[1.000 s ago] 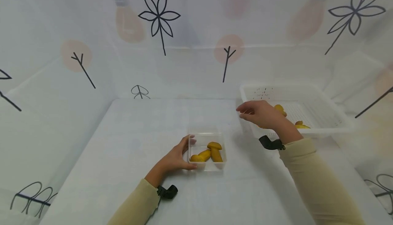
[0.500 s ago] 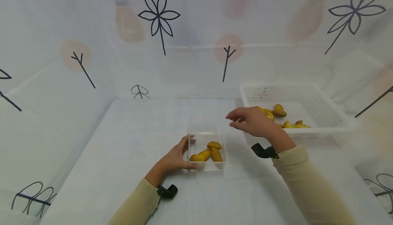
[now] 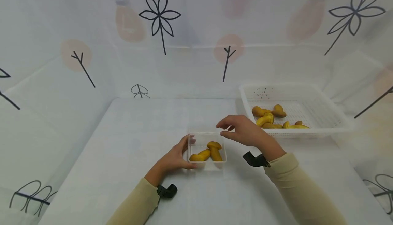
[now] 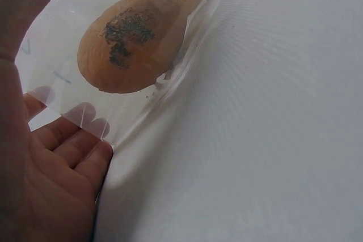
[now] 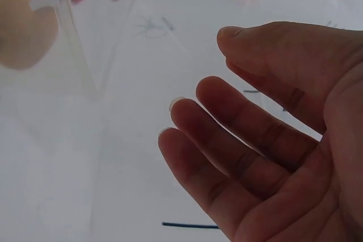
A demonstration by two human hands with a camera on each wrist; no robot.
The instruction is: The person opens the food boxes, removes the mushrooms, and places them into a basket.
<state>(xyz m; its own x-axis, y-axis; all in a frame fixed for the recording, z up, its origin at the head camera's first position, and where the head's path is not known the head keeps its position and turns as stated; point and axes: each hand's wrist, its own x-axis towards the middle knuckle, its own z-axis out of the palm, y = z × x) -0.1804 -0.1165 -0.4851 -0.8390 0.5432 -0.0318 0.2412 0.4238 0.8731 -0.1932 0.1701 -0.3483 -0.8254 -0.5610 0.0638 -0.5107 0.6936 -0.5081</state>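
Observation:
A small clear plastic box [image 3: 207, 162] stands on the white table, with two yellow-brown toy-like mushrooms [image 3: 216, 152] inside. My left hand [image 3: 172, 158] holds the box at its left side, thumb at the near side and fingers round the far left corner. Through the clear wall, the left wrist view shows one mushroom [image 4: 133, 43] with a dark patch on its cap. My right hand [image 3: 240, 130] hangs just beyond the box's upper right corner. Nothing lies between its loosely bent fingers [image 5: 198, 157] in the right wrist view.
At the back right stands a white perforated plastic basket [image 3: 330, 109] with several more mushrooms [image 3: 266, 117] gathered toward its left and near sides. A white cloth wall [image 3: 190, 68] printed with plants and light bulbs closes off the back of the table.
My right hand has moved left and nearer, from over the basket's left edge to beside the box, uncovering the mushrooms in the basket. The left hand and the box have stayed put.

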